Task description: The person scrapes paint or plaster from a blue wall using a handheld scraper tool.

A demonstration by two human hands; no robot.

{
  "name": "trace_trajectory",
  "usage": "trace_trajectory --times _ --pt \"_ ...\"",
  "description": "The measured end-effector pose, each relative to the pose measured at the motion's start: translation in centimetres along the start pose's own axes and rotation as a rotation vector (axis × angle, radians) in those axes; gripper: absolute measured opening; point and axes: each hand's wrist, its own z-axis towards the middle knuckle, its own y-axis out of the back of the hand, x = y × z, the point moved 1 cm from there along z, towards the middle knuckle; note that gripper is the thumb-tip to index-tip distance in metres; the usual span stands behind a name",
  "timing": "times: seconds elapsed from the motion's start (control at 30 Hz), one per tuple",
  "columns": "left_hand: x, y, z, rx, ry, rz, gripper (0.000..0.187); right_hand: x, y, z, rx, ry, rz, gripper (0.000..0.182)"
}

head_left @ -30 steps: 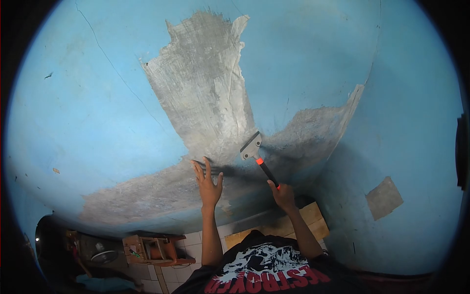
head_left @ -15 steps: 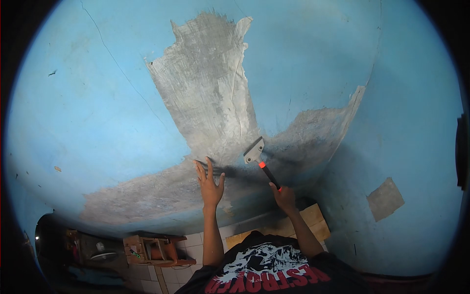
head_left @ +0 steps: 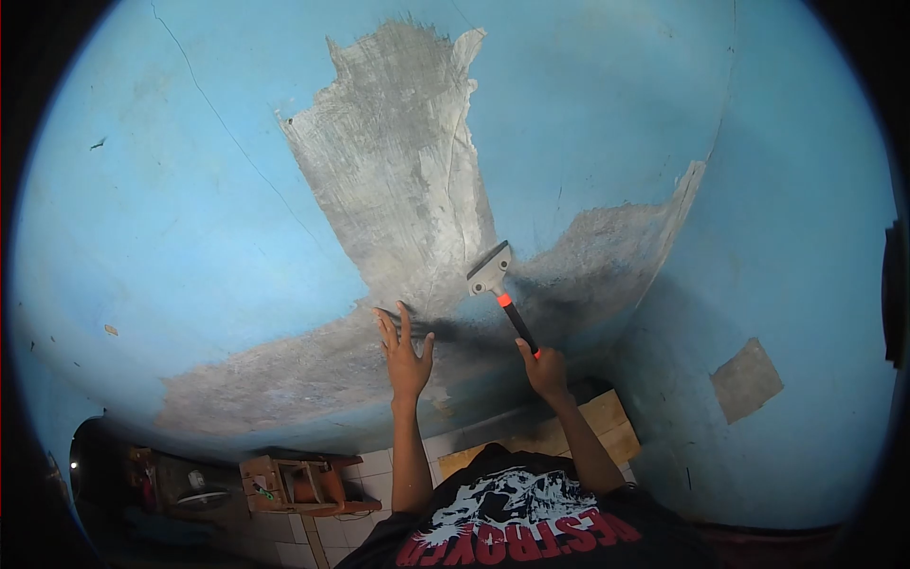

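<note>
My right hand [head_left: 545,372] is wrapped round the black handle of a scraper [head_left: 489,272], which has orange bands and a wide grey head. The scraper's blade lies against the wall at the lower right edge of a bare grey patch [head_left: 384,142], beside the blue paint [head_left: 569,114]. My left hand [head_left: 405,358] has its fingers spread, fingertips at the wall on the lower bare strip [head_left: 275,384]. It holds nothing.
A wooden stool-like piece of furniture [head_left: 284,484] stands on the tiled floor at lower left. Tan board [head_left: 602,427] lies at the wall's foot. The adjoining right wall carries a small square bare patch [head_left: 747,381]. Thin cracks run through the paint at upper left.
My right hand and the scraper have slid up the wall a short way and slightly left. My left hand stays in nearly the same place.
</note>
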Motion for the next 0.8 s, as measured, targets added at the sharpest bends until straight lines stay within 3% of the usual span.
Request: trace_trajectory --times 0.17,0.37,0.47,0.57,0.8 --pt "-0.2 0.2 0.1 -0.006 -0.001 0.0 0.09 -6.1 -1.4 -1.6 0.003 -0.024 -0.152 0.073" --pt "-0.1 0.0 -0.1 0.001 0.021 -0.007 0.09 -5.9 0.3 -2.7 -0.138 0.025 -0.25 0.073" --pt "0.0 0.1 0.1 0.007 0.03 0.007 0.09 -3.6 0.6 -1.5 -0.041 -0.01 -0.233 0.073" --pt "0.0 0.0 0.0 0.012 0.029 -0.008 0.09 -0.8 0.2 1.2 -0.09 0.059 -0.136 0.072" --pt "0.2 0.0 -0.1 0.002 0.006 -0.016 0.089 -3.8 -0.5 -1.2 -0.038 -0.002 -0.172 0.072"
